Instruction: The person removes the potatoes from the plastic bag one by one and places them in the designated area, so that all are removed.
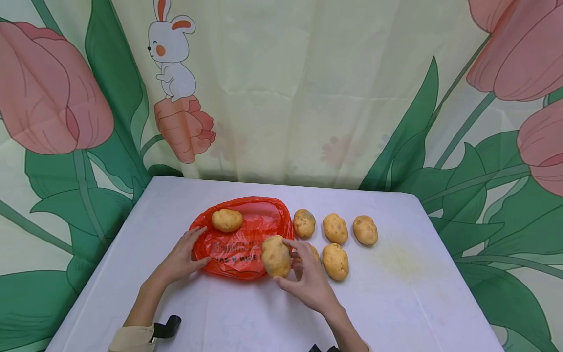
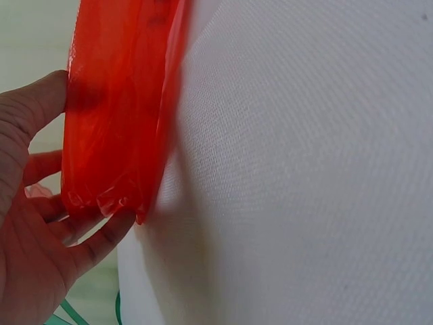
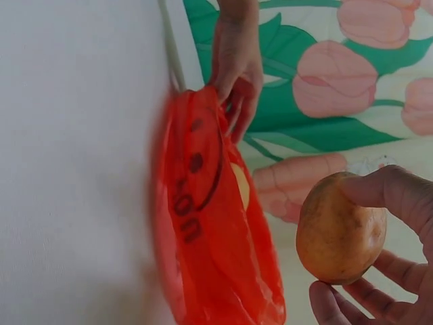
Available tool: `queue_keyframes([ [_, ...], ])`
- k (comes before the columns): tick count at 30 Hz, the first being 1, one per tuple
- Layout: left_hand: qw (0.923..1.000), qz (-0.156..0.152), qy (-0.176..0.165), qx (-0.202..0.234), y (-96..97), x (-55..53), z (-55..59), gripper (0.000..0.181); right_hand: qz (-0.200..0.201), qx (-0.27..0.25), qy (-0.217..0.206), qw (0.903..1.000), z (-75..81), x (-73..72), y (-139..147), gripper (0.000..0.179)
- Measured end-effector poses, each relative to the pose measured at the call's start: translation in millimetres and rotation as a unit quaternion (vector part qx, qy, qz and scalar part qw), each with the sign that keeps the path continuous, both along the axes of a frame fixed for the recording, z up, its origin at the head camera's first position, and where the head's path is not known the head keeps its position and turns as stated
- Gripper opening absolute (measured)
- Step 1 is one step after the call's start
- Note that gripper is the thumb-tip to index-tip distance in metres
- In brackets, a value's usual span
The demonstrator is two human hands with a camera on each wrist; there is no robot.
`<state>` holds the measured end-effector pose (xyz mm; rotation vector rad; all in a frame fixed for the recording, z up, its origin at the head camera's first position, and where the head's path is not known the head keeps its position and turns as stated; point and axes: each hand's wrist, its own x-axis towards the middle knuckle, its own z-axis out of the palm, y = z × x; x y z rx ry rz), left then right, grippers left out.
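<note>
right hand (image 1: 311, 284) grips a potato (image 1: 275, 256), left hand (image 1: 179, 258) holds red bag (image 1: 260, 217); only head view shows loose potatoes (image 1: 335, 262).

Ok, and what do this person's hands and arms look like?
The left hand and the right hand are bare, without gloves. A beige cloth sleeve covers part of the left forearm, with a rounded black device beside it. Black angular pieces show by the right forearm, mostly cut off.

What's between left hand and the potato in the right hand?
In the head view, the red bag lies between the left hand and the held potato.
</note>
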<state>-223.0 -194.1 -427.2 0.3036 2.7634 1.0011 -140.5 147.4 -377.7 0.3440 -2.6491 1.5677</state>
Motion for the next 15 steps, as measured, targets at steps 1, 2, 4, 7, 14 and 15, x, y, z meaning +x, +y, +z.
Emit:
queue_keyframes([
  [1, 1.0, 0.0, -0.001, 0.001, -0.1, 0.1, 0.4, 0.091, -0.005, 0.0, 0.001, 1.0, 0.6, 0.5, 2, 0.079],
  [2, 1.0, -0.001, -0.001, 0.002, -0.2, 0.1, 0.7, 0.091, -0.01, -0.001, 0.002, 0.9999, 1.1, 0.9, 3, 0.08],
  [4, 1.0, -0.002, -0.001, 0.003, -0.5, 0.2, 1.4, 0.091, -0.018, -0.006, -0.003, 0.9998, 2.1, 1.8, 7, 0.081],
  [7, 1.0, -0.003, -0.001, 0.004, -0.9, -0.3, 1.4, 0.091, -0.032, -0.008, -0.009, 0.9994, 3.2, 2.4, 13, 0.082],
  [14, 1.0, -0.002, -0.002, 0.006, -1.2, -0.9, 0.6, 0.093, -0.067, 0.003, -0.007, 0.9977, 3.6, 2.8, 30, 0.083],
  [15, 1.0, -0.003, -0.001, 0.006, -1.4, -0.8, 0.5, 0.093, -0.07, 0.003, -0.008, 0.9975, 3.8, 2.9, 33, 0.083],
])
